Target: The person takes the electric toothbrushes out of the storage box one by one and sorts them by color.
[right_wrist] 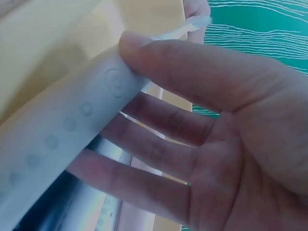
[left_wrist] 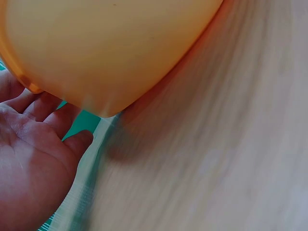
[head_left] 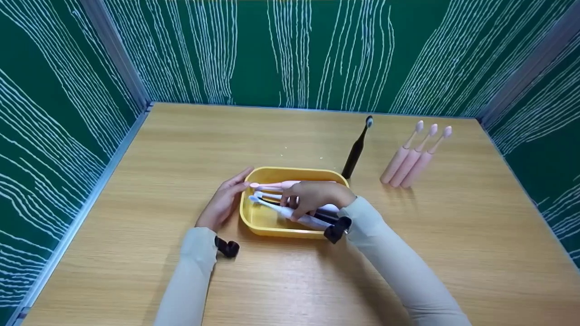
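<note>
A wood-grain table (head_left: 158,154) bears a pale sheen (head_left: 285,276); green walls (head_left: 253,54) with wavy white lines (head_left: 215,59) flank three sides; grey posts (head_left: 115,50) mark two corners.

Counter (head_left: 149,194): wood-grain top, pale brown. Yellow tray (head_left: 272,231) rests near its middle; a black toothbrush (head_left: 355,151) stands upright just beyond the tray's far right corner. Farther right, three pink toothbrushes (head_left: 409,164) stand upright, side by side; a few pale specks (head_left: 321,158) lie behind the tray.
</note>
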`<state>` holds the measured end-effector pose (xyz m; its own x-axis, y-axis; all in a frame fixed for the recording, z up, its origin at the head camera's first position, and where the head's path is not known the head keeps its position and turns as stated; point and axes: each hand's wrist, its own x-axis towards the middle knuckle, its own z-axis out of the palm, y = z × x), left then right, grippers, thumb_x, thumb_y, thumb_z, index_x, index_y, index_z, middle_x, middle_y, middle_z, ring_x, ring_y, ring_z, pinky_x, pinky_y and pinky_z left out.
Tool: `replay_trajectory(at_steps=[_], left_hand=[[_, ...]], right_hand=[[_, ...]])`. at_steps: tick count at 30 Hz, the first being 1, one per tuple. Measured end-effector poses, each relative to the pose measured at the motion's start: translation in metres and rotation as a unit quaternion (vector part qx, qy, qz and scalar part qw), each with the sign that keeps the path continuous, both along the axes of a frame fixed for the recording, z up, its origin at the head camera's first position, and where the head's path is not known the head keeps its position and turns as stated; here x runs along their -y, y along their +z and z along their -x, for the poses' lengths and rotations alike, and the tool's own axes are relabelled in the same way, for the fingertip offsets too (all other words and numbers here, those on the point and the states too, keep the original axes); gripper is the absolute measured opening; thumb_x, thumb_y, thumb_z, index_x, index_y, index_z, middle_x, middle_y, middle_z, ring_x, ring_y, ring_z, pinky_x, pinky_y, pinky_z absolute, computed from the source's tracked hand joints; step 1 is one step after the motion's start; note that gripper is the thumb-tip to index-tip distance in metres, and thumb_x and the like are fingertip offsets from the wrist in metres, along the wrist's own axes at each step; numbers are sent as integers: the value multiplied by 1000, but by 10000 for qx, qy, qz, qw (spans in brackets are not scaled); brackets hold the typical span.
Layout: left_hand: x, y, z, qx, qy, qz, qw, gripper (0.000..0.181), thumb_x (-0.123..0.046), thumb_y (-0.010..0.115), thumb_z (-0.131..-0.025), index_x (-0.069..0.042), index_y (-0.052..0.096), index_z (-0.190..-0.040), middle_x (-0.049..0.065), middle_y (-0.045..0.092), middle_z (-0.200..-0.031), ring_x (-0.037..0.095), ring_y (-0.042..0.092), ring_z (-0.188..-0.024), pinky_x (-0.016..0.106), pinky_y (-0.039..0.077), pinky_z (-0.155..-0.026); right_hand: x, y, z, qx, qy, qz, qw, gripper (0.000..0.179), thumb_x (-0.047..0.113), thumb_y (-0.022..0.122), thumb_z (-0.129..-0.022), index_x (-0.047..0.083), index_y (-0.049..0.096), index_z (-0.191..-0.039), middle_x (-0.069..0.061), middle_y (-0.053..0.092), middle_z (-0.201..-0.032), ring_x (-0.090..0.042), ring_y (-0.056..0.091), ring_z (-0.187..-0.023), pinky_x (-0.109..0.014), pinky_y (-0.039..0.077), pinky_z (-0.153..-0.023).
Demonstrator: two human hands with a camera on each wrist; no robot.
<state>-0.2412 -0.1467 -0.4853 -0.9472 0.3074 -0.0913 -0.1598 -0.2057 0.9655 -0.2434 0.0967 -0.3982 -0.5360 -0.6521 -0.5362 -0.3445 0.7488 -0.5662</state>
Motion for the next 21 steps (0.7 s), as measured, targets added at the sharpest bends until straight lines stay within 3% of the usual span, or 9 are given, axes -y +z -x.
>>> replay_trajectory(at_steps=[10, 21], left_hand=[[-1, 2, -1, 17, 33, 77, 10000, 53, -8, 45, -98, -1, 32, -148, 7, 23, -160, 18, 10, -150, 31, 8, -123], [0, 2, -2, 65, 49, 112, 9999, 52, -9, 46, -98, -4, 33, -148, 5, 23, -160, 17, 11, -150, 31, 10, -123]], right_hand=[[-15, 1, -1, -417, 147, 300, 9986, 35, 23, 68, -90, 18, 58, -123, -5, 64, -111, -12, 60, -86, -23, 54, -75], [-29, 5, -6, -1054, 351, 825, 9904, 41, 26, 68, -90, 18, 59, -129, -6, 69, -112, -16, 63, -93, -32, 55, -90]])
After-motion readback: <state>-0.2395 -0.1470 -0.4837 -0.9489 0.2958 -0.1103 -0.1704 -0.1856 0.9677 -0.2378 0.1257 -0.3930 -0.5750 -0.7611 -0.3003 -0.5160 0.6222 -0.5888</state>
